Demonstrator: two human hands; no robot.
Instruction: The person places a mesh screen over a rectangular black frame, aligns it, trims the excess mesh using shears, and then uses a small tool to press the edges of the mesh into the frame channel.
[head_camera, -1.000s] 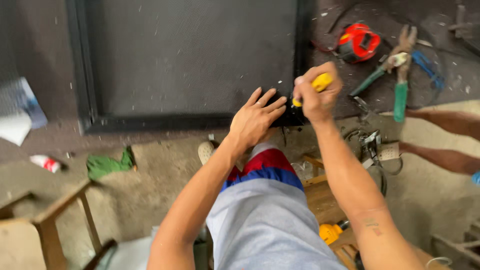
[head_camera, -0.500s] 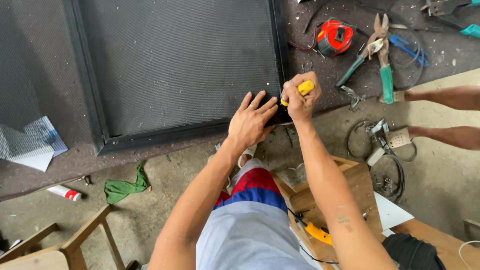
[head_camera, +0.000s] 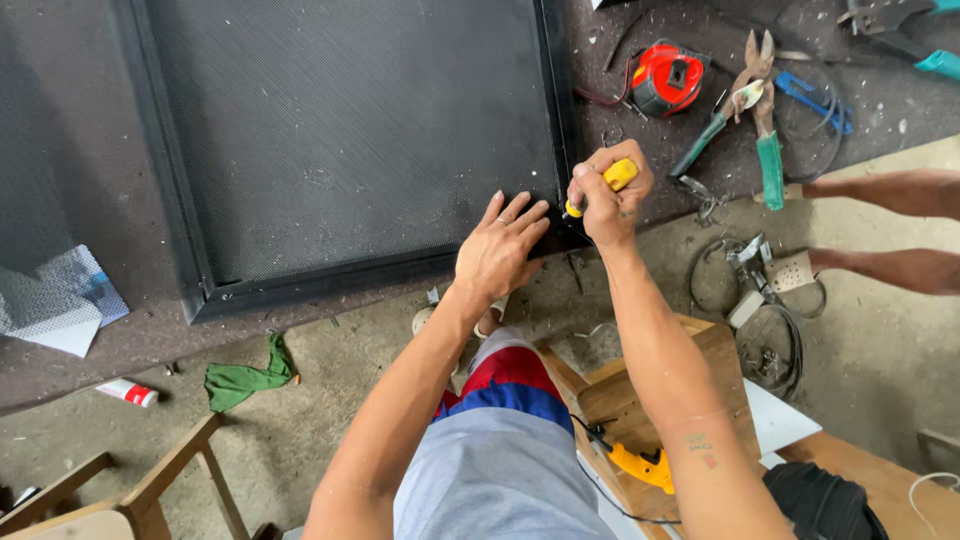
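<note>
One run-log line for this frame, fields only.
left hand: flat on mesh frame corner | right hand: grips yellow-handled tool at frame corner | nearby: tape measure, snips
</note>
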